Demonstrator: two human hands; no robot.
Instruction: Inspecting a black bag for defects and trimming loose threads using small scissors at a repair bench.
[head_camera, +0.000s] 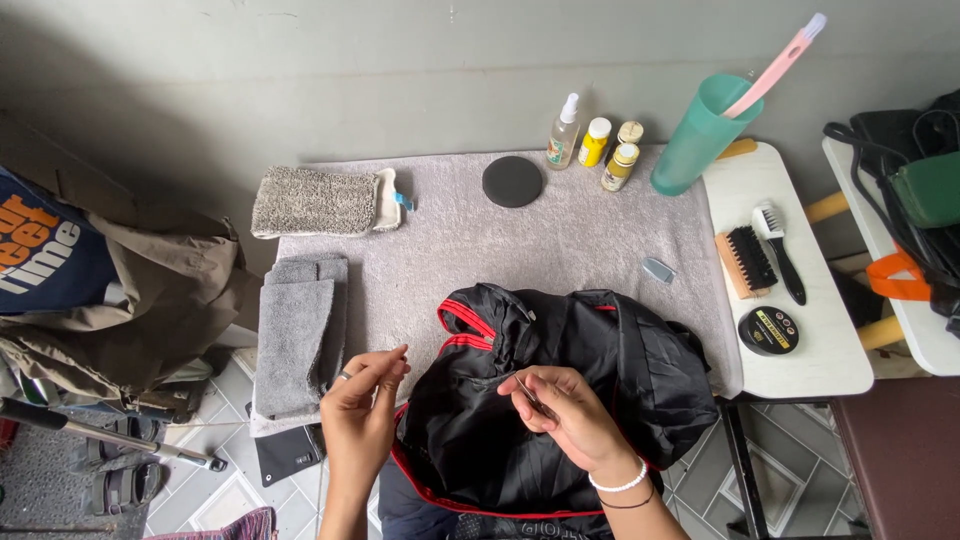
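Left hand (362, 400) raised at the near left edge of the grey towel (560, 235), thumb and forefinger pinched shut, palm turned inward; whether anything thin sits in that pinch cannot be told. Right hand (560, 405) resting on the black bag with red piping (590, 370), fingers closed on a slim metal tool (527, 391), perhaps a needle, too small to name. Bag lying at the near edge of the towel, lower part cut off by the frame. Folded grey cloths (298, 335) just beside the left hand.
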